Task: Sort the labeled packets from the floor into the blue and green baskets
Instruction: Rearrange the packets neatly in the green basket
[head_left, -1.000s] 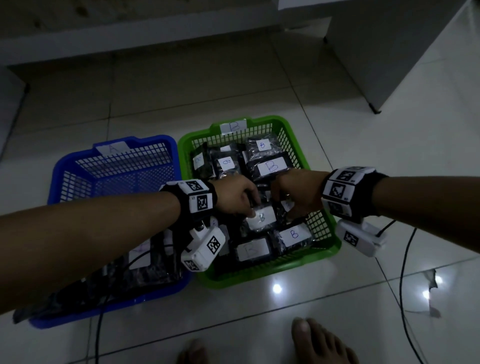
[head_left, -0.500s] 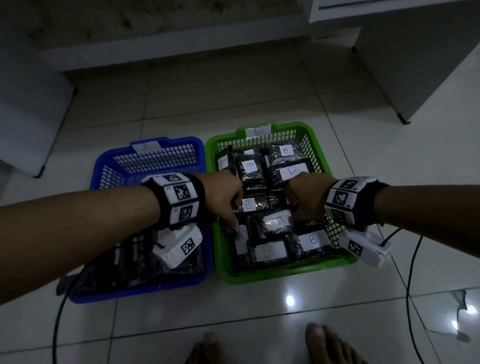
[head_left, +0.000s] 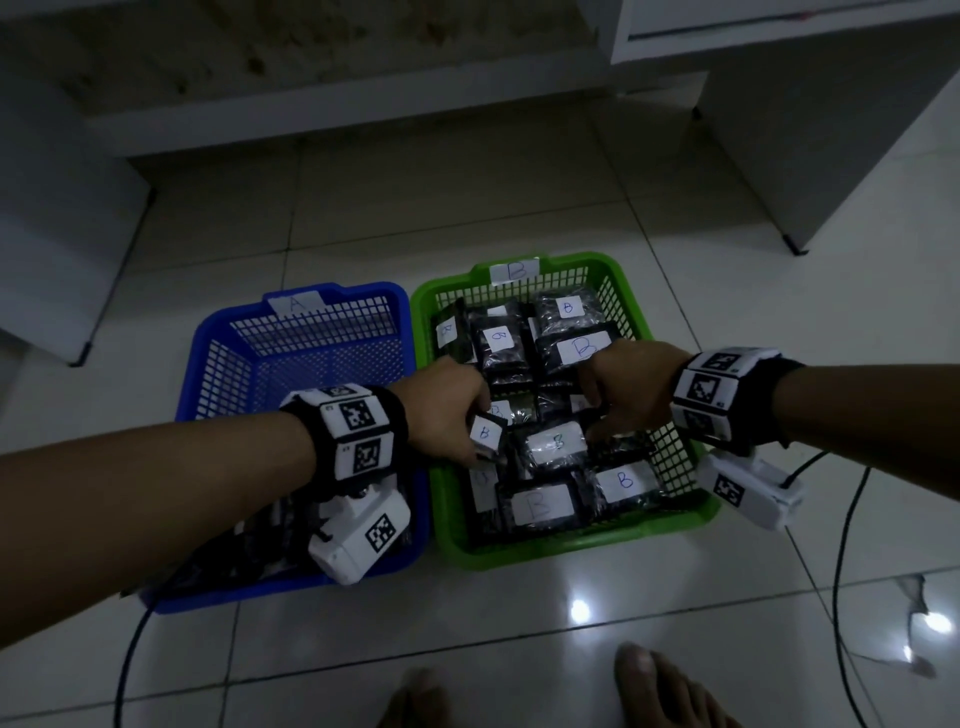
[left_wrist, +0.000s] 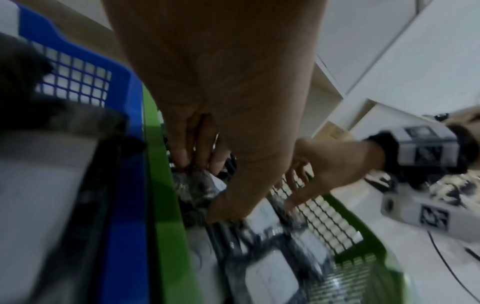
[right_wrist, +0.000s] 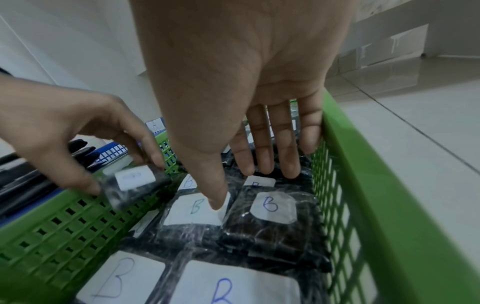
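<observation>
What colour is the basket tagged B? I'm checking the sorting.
Green basket, clearest in the head view.

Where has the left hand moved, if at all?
Yes. The left hand, pinching a B packet, has shifted from the green basket's middle toward its wall beside the blue basket.

Dark plastic-wrapped packets with white B labels (head_left: 558, 444) crowd the green mesh basket (head_left: 670, 525) — one small B packet (head_left: 485, 434) tilted at its left wall; blue mesh basket (head_left: 208, 364) alongside, touching, dark packets at its near end.
</observation>
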